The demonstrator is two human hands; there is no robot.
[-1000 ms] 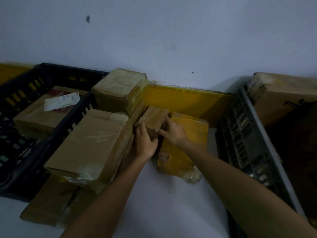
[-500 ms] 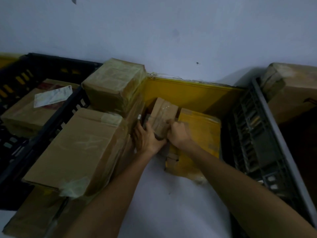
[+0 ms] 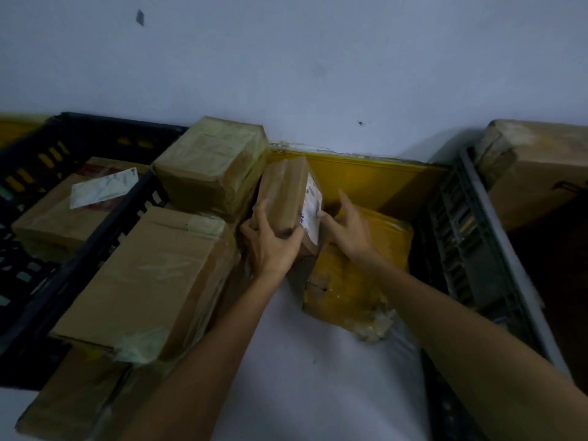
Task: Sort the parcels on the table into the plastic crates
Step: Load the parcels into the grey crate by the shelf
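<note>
A small brown parcel [image 3: 284, 192] with a white label on its right face is tilted up on end at the table's middle back. My left hand [image 3: 270, 240] grips its lower left corner, fingers curled round it. My right hand [image 3: 348, 227] touches the labelled side with its fingers spread. Under and right of it lies a yellow padded parcel [image 3: 353, 281]. A black crate [image 3: 73, 237] stands at the left with a labelled box [image 3: 63, 214] inside. At the right stands a grey crate [image 3: 477, 218].
Two taped cardboard boxes [image 3: 213, 167] [image 3: 149, 281] are stacked left of my hands, over flatter parcels [image 3: 70, 399] at the table's near left. A large box [image 3: 541, 173] sits in the grey crate. A yellow board [image 3: 366, 183] lines the wall. White tabletop [image 3: 302, 377] shows between my arms.
The small brown parcel has been lifted and turned up on end, so its white label now shows. My left hand moved under its corner; my right hand shifted to the labelled side.
</note>
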